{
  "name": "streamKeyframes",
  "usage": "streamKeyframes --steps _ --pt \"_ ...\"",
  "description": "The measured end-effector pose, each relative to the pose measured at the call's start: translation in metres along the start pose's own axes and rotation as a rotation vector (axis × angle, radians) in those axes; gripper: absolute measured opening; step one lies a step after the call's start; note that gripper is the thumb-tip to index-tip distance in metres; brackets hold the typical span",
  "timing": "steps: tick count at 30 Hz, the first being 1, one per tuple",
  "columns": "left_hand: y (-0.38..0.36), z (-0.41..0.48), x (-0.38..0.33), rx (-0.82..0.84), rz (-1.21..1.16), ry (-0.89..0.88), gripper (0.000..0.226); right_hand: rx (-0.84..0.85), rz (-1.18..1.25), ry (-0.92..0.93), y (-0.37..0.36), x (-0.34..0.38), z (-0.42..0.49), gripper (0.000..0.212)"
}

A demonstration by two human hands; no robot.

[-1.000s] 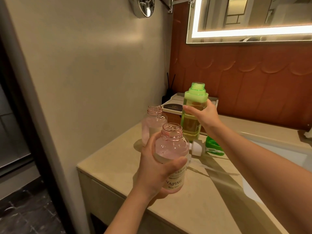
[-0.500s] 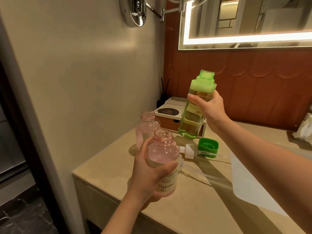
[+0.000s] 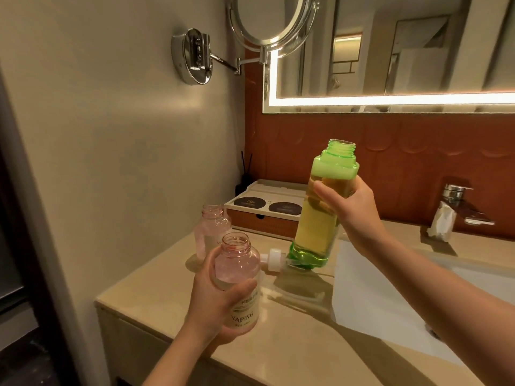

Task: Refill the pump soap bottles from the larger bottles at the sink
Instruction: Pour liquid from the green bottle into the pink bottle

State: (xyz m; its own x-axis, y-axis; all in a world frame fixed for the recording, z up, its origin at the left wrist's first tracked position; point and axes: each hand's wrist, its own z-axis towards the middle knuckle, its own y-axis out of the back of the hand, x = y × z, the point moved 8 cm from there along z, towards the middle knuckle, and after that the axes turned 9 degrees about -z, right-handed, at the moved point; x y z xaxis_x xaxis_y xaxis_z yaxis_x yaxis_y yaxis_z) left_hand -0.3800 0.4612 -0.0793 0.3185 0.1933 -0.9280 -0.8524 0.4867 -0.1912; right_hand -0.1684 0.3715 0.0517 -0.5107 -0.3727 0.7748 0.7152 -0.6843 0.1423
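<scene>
Head view, lower centre: gripping the open pink bottle (image 3: 237,264) in the left hand (image 3: 218,312), just above the counter (image 3: 292,353); clasping the uncapped green bottle (image 3: 317,227) near upright in the right hand (image 3: 354,213), centre right. Best tipped slowly, mouth over mouth. Lifted off the counter since a second ago.

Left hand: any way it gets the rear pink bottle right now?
Probably not: the left hand is full, gripping the front pink bottle. The rear pink bottle stands just behind it, with nothing between.
</scene>
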Motion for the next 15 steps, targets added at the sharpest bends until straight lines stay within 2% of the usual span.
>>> streamKeyframes --steps 4,10,15 --pt "-0.014 -0.009 -0.002 0.019 0.037 -0.03 0.086 0.042 -0.054 0.011 0.022 0.004 -0.019 0.049" --pt "-0.039 -0.02 0.001 0.045 0.06 -0.035 0.075 0.097 -0.096 0.009 0.047 -0.001 -0.045 0.05" --pt "-0.066 -0.022 0.006 0.094 0.058 -0.02 0.056 0.148 -0.204 -0.033 0.056 -0.018 -0.06 0.057"
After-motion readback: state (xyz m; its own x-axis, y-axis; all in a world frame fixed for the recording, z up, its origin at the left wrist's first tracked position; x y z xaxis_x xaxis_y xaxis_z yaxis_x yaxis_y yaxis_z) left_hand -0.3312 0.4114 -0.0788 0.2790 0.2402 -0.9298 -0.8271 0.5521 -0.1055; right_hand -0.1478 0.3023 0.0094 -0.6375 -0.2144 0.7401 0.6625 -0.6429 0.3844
